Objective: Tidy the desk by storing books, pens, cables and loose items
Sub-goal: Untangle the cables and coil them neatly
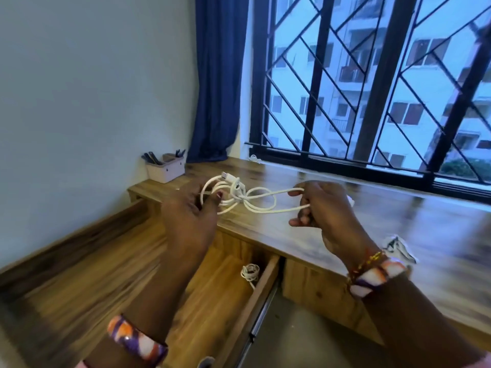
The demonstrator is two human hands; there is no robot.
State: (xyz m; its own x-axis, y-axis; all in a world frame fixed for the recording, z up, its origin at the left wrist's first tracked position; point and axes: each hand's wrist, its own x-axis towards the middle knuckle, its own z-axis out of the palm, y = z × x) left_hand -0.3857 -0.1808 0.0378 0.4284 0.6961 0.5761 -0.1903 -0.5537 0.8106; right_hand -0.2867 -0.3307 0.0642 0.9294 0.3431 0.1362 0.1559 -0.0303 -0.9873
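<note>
- Partly, my left hand hides the coil: its back faces me, so I see only the thumb tip and some loops of the cable curling round my fingers, which grip the bundle.
- My right hand pinches the cable's free loop between thumb and curled fingers; whatever pale thing sits behind that hand at 3 o'clock is too hidden to name.
- Blur smears the floor and the left forearm, and the frame cuts both arms at the bottom.
- The cable hangs in the air above the desk near its front edge, its long axis running from 9 to 3 o'clock between my hands, with a plug end pointing to about 10 o'clock over the coil.
- Below my hands, at 6 o'clock, a drawer stands pulled out, with a small coiled cord lying inside against its right wall.
- At 11 o'clock a holder with dark pens stands in the desk's far left corner, well apart from the hands.
- Another white cord lies by the window frame at 12 o'clock.
</note>
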